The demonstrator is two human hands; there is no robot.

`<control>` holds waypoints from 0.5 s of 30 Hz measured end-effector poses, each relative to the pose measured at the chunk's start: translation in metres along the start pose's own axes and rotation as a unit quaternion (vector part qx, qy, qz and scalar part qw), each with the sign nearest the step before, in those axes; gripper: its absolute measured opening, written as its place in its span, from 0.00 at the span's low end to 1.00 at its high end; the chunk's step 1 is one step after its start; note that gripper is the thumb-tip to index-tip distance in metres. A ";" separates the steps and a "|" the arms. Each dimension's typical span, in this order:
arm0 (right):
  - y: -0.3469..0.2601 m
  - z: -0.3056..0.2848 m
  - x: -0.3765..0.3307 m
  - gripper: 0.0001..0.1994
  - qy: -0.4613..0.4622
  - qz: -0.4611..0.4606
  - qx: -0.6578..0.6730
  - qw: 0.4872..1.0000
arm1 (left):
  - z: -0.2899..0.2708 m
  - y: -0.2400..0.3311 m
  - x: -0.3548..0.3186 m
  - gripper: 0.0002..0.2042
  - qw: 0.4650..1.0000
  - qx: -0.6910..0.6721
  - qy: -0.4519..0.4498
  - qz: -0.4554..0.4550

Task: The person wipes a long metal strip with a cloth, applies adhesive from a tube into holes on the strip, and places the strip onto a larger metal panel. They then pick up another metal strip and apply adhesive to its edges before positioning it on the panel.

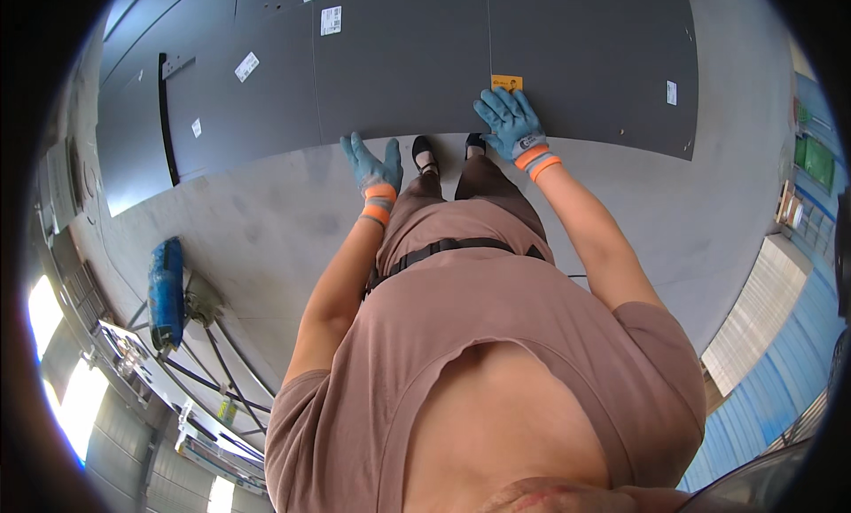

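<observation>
My right hand (512, 125), in a blue-grey work glove with an orange cuff, lies flat with its fingers stretched out on a dark grey panel (403, 78). Its fingertips touch or nearly touch a yellow sticker or card (506, 82). My left hand (373, 165), gloved the same way, is at the panel's near edge with thumb and fingers apart and nothing in it. Whether its fingertips touch the panel I cannot tell.
White labels (331, 21) are on the dark panels. At the left, a black strip (167, 114) lies along a panel. A blue bag (166, 291) hangs by a metal frame (229, 371). Pale stacked sheets (759, 311) stand at the right. My shoes (424, 149) are close to the panel edge.
</observation>
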State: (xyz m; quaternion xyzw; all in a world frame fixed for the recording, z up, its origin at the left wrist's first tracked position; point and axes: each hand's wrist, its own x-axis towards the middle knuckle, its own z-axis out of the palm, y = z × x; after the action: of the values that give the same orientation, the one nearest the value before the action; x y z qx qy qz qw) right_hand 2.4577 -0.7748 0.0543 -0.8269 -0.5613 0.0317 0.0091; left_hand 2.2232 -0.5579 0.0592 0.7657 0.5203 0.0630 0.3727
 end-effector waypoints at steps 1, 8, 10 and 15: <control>0.001 0.001 0.002 0.42 0.003 -0.007 -0.009 1.000 | 0.002 0.003 0.002 0.46 1.000 -0.006 0.004 -0.010; 0.005 -0.002 0.002 0.38 -0.007 -0.014 0.034 0.999 | 0.014 0.005 -0.001 0.47 0.999 0.024 0.005 -0.029; 0.005 -0.004 0.002 0.37 -0.017 -0.015 0.032 0.999 | 0.016 0.003 -0.002 0.48 0.999 0.034 0.012 -0.024; 0.008 -0.003 0.002 0.37 -0.022 -0.012 0.036 0.999 | 0.017 0.011 -0.003 0.49 0.998 0.059 -0.002 -0.027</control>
State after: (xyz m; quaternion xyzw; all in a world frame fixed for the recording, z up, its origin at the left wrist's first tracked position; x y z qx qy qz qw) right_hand 2.4658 -0.7760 0.0563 -0.8185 -0.5696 0.0700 0.0271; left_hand 2.2380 -0.5713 0.0548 0.7725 0.5426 0.0203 0.3293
